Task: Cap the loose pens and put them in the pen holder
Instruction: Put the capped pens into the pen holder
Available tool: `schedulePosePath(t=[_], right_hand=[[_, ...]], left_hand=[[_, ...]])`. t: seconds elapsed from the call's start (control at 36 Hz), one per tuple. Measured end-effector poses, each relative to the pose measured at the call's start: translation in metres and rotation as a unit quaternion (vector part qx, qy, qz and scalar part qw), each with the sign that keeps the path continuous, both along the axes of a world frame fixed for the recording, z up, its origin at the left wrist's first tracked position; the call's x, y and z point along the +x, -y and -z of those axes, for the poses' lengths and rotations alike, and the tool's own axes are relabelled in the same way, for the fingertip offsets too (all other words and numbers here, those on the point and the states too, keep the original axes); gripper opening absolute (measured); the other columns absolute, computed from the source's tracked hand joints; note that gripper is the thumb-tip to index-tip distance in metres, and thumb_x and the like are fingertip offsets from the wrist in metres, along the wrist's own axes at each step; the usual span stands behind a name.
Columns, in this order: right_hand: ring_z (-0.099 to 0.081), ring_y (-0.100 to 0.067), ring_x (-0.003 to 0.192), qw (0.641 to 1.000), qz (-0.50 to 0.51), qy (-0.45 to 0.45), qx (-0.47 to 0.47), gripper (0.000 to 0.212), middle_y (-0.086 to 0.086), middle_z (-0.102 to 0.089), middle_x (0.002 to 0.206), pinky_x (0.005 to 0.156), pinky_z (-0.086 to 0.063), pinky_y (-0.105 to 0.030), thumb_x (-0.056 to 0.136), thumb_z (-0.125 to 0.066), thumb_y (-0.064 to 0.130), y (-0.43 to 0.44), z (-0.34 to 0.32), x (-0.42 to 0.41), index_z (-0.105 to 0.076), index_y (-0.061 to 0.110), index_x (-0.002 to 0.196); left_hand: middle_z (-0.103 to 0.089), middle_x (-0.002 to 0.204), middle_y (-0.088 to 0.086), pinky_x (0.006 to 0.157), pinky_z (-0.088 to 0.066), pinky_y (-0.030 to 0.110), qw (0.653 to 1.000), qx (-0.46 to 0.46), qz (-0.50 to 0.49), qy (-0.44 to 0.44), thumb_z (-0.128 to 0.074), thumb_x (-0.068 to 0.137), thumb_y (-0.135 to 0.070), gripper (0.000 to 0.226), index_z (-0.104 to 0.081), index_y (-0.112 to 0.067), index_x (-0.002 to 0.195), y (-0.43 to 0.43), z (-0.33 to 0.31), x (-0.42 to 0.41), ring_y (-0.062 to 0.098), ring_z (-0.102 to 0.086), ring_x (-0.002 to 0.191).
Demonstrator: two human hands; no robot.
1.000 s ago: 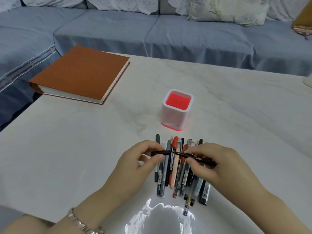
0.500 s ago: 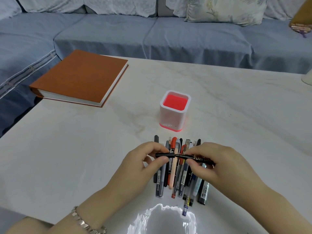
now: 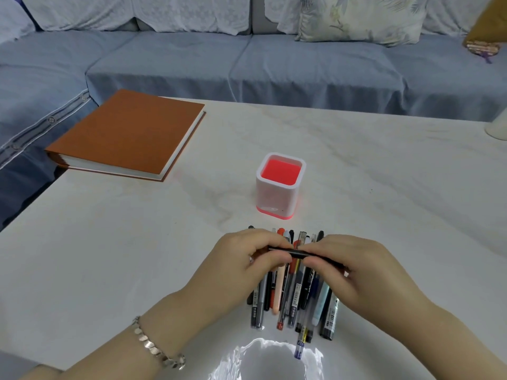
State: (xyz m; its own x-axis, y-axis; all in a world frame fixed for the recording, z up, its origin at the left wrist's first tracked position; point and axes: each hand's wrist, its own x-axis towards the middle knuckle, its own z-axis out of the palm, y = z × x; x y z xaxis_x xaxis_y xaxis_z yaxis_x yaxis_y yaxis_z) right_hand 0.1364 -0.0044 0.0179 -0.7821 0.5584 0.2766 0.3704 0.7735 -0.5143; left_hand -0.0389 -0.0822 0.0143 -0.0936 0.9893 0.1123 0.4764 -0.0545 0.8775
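Clearly both hands are pinched on one black pen [image 3: 297, 252], held level above the row of loose pens [image 3: 295, 294] on the white table [image 3: 137, 256]. The left hand [image 3: 247, 266] has thumb and forefinger clamped on the pen's left end, the right hand [image 3: 359, 272] on its right end, and the two sets of fingers nearly meet in the middle. Whether the cap is fully seated I cannot tell (the fingers cover the join). A pen like this looks light, stiff and smooth, so it should take a firm push along its length but could roll or slip if held slackly; gripping the barrel near the cap seems the surest place. The pen holder [image 3: 278, 198], white with a red inside, stands upright just beyond the row, and nothing shows above its rim yet
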Motion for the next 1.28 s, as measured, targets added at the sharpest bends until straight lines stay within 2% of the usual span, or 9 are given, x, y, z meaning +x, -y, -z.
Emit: schedulePosePath(t=[0.22, 0.31, 0.42, 0.53, 0.67, 0.78, 1.0, 1.17, 1.28], right_hand=[[-0.053, 0.007, 0.084, 0.994, 0.039, 0.021, -0.102, 0.027, 0.023, -0.059, 0.082, 0.075, -0.039, -0.008, 0.085, -0.038, 0.046, -0.013, 0.006, 0.002, -0.052, 0.052, 0.108], [-0.05, -0.003, 0.084, 0.991, 0.093, 0.016, -0.094, 0.035, 0.012, -0.058, 0.083, 0.075, -0.034, -0.005, 0.094, -0.042, 0.018, -0.026, 0.003, 0.005, -0.05, 0.042, 0.118], [-0.05, 0.005, 0.083, 0.977, 0.175, -0.081, -0.095, 0.021, 0.017, -0.063, 0.084, 0.071, -0.034, -0.001, 0.09, -0.05, 0.015, -0.044, -0.014, -0.002, -0.059, 0.033, 0.094], [-0.06, 0.007, 0.082, 0.938, 0.207, -0.242, -0.134, 0.025, 0.014, -0.064, 0.087, 0.072, -0.041, 0.0, 0.087, -0.057, 0.011, -0.063, -0.029, -0.031, -0.049, 0.034, 0.084], [-0.062, -0.003, 0.074, 0.919, 0.211, -0.29, -0.164, 0.032, 0.006, -0.061, 0.083, 0.066, -0.044, -0.002, 0.083, -0.059, 0.002, -0.078, -0.021, -0.083, -0.044, 0.029, 0.078], [-0.058, -0.01, 0.08, 0.933, 0.193, -0.224, -0.204, 0.014, 0.006, -0.058, 0.082, 0.065, -0.044, -0.007, 0.084, -0.058, 0.007, -0.076, -0.003, -0.109, -0.05, 0.016, 0.091], [-0.055, -0.009, 0.083, 0.968, 0.165, -0.06, -0.18, 0.042, 0.005, -0.055, 0.099, 0.07, -0.043, -0.016, 0.082, -0.064, 0.026, -0.054, 0.008, -0.075, -0.047, 0.019, 0.12], [-0.055, -0.017, 0.071, 0.892, 0.309, 0.268, -0.195, 0.062, 0.0, -0.054, 0.076, 0.062, -0.042, -0.029, 0.085, -0.049, 0.052, -0.044, 0.033, -0.003, -0.033, 0.011, 0.128], [-0.055, -0.017, 0.065, 0.856, 0.304, 0.338, -0.246, 0.06, -0.001, -0.054, 0.07, 0.05, -0.039, -0.025, 0.082, -0.052, 0.056, -0.034, 0.057, 0.007, -0.036, 0.008, 0.114]], left_hand=[[-0.065, 0.086, -0.014, 0.084, -0.045, 0.022, 0.993, -0.018, 0.055, -0.104, -0.05, 0.085, -0.04, 0.022, -0.066, -0.032, 0.099, -0.039, -0.006, -0.007, -0.002, -0.054, 0.088], [-0.054, 0.127, -0.007, 0.103, -0.034, 0.033, 0.977, 0.007, -0.011, -0.214, -0.034, 0.09, -0.044, 0.043, -0.051, -0.027, 0.126, -0.077, -0.001, -0.017, 0.009, -0.042, 0.121], [-0.02, 0.153, 0.004, 0.111, -0.02, 0.04, 0.924, -0.054, -0.061, -0.373, -0.043, 0.093, -0.029, 0.042, -0.039, -0.025, 0.135, -0.111, 0.016, -0.042, 0.023, -0.016, 0.14], [-0.032, 0.146, 0.011, 0.103, -0.035, 0.041, 0.935, -0.122, -0.063, -0.326, -0.048, 0.09, -0.024, 0.029, -0.05, -0.019, 0.118, -0.114, 0.032, -0.052, 0.03, -0.034, 0.132], [-0.056, 0.101, 0.008, 0.076, -0.042, 0.032, 0.955, -0.074, -0.121, -0.261, -0.05, 0.09, -0.021, 0.017, -0.053, -0.008, 0.1, -0.096, 0.03, -0.051, 0.025, -0.053, 0.091], [-0.056, 0.099, 0.008, 0.068, -0.036, 0.029, 0.951, -0.029, -0.152, -0.268, -0.055, 0.088, -0.021, 0.019, -0.054, -0.007, 0.101, -0.073, 0.017, -0.059, 0.023, -0.049, 0.084], [-0.052, 0.097, -0.004, 0.076, -0.046, 0.032, 0.949, -0.021, -0.209, -0.235, -0.057, 0.087, -0.017, 0.014, -0.059, -0.016, 0.101, -0.004, 0.014, -0.077, 0.021, -0.053, 0.085], [-0.051, 0.103, -0.006, 0.076, -0.042, 0.025, 0.957, -0.063, -0.21, -0.189, -0.054, 0.089, -0.015, 0.017, -0.055, -0.023, 0.104, 0.027, 0.036, -0.077, 0.016, -0.054, 0.089], [-0.052, 0.1, -0.007, 0.076, -0.043, 0.026, 0.966, -0.064, -0.193, -0.161, -0.055, 0.088, -0.013, 0.019, -0.051, -0.029, 0.096, 0.031, 0.044, -0.068, 0.015, -0.055, 0.089]])
